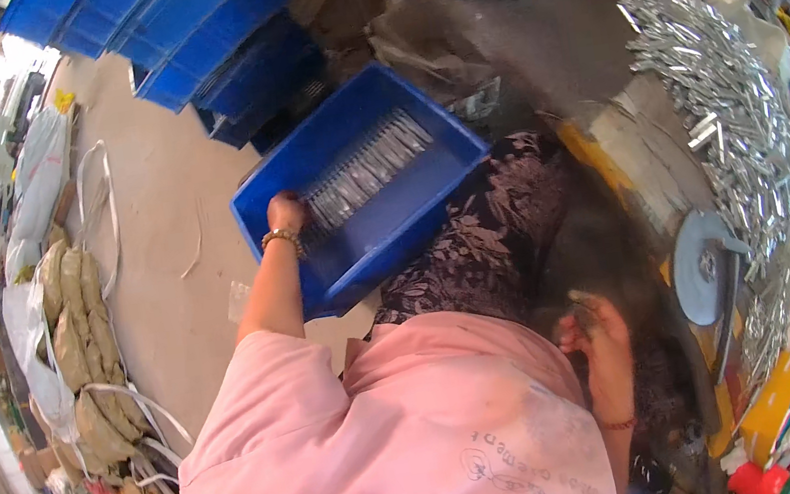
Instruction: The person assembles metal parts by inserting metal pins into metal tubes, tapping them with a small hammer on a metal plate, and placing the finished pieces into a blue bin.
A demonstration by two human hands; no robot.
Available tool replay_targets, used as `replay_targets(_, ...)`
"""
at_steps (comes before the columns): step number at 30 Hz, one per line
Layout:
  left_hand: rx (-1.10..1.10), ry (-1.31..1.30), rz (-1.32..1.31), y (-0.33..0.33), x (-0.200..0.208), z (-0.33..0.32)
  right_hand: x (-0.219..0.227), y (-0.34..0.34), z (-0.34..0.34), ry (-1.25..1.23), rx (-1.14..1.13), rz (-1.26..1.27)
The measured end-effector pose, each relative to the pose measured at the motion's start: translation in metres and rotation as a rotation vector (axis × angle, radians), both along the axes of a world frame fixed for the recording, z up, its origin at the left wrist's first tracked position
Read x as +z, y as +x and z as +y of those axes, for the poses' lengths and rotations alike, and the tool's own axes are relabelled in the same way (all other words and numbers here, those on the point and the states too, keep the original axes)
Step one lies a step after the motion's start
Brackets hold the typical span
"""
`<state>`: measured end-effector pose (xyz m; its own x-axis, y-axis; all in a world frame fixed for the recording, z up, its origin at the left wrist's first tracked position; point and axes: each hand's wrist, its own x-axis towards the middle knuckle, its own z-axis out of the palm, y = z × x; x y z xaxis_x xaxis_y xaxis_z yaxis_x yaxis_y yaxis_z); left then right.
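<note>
A blue plastic bin point(256, 194) stands tilted in front of me, its near right side against my patterned trousers. Inside lies a row of slim, shiny metal pieces point(369, 172), set side by side. My left hand point(287, 214), a bracelet at its wrist, reaches over the left rim to the left end of that row. Its fingers are curled downward, and what they grip is hidden. Beside my right hip hangs my right hand point(596, 328), fingers loosely bent and apart, with nothing plainly visible in them. Its fingertips look dark and slightly blurred.
Stacked blue bins point(217, 55) rise beyond the bin. To the right, a large heap of shiny metal tubes point(718, 100) lies near a grey round disc point(703, 266) with an arm. Wrapped bundles point(79, 332) and white straps line the left. A yellow box point(776, 406) is lower right.
</note>
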<state>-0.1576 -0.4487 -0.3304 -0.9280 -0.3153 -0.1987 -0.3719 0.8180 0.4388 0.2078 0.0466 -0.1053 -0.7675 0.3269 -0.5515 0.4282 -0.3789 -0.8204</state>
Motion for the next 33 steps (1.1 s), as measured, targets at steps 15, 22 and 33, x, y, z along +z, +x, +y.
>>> replay_targets(15, -0.682, 0.612, 0.737, 0.009, 0.29, 0.304, 0.004, -0.001, -0.001, -0.017, 0.104, 0.014)
replay_targets(22, -1.309, 0.493, 0.491, 0.087, 0.344, 0.496, 0.026, 0.019, 0.003, 0.106, 0.053, 0.095)
replay_targets(33, -1.273, 0.628, 0.355, 0.087, 0.329, 0.527, 0.153, 0.078, 0.063, 0.955, -0.085, 0.214)
